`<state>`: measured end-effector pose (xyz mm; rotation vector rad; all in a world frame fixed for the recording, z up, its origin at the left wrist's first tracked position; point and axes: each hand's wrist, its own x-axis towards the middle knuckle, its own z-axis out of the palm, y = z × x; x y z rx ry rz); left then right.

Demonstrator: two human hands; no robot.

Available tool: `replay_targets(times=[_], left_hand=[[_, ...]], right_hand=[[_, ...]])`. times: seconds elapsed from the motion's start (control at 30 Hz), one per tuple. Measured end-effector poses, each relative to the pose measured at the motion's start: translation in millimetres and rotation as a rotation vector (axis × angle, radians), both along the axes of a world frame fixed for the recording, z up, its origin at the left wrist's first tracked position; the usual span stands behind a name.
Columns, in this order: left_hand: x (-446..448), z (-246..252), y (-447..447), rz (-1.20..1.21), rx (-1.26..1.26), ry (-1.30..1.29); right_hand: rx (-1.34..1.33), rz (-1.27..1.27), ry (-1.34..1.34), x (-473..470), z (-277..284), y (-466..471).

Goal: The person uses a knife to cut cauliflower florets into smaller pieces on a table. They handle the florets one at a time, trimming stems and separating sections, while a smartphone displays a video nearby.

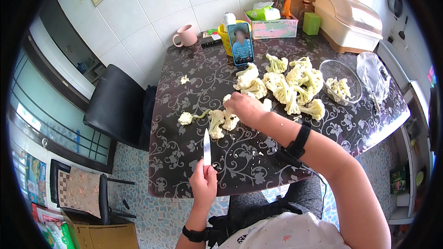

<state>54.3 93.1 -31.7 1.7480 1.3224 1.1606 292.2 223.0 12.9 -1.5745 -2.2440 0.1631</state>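
Observation:
My left hand (204, 181) is closed round the handle of a small knife (207, 148), its blade pointing away from me over the table's near part. My right hand (245, 108) reaches over the cauliflower, its fingers bent down at a floret (227, 99); whether they grip it is hidden. Just left of it lie cut florets (216, 121), with a small floret (186, 118) farther left. Beyond and to the right is a heap of cauliflower pieces (289, 86). A wire mesh strainer (358, 86) at the right holds some small cauliflower pieces (338, 88).
A phone (241, 53) leans upright against a yellow container (225, 39) at the back. Along the wall stand a pink mug (188, 36), a box of packets (275, 29) and a lidded plastic bin (342, 24). A clear plastic bag (372, 72) lies right of the strainer; cauliflower crumbs dot the patterned tabletop (173, 166).

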Motion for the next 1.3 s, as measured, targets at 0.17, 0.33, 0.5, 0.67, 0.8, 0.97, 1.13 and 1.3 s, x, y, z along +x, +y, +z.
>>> replay_targets(times=[0.17,0.33,0.5,0.67,0.8,0.97,1.13,1.3], left_hand=[[-1,-3,1,0.000,0.025,-0.001],[-1,-3,2,-0.018,0.006,-0.027],[2,8,2,-0.031,-0.068,-0.027],[19,34,-20,-0.194,-0.149,0.000],[39,51,-37,-0.360,-0.267,0.162],[61,55,-42,-0.503,-0.170,0.292],[73,54,-42,-0.528,-0.114,0.383],[82,53,-38,-0.530,-0.053,0.441]], right_hand=[[0.240,0.005,0.400,15,21,-25],[0.012,-0.124,0.559,28,49,-60],[-0.535,-0.193,0.987,48,48,-89],[-0.666,-0.289,1.103,61,16,-117],[-0.707,-0.452,1.048,66,2,-127],[-0.565,-0.421,0.578,72,2,-137],[-0.247,-0.361,0.351,74,-11,-140],[-0.149,-0.331,0.400,76,-20,-146]])
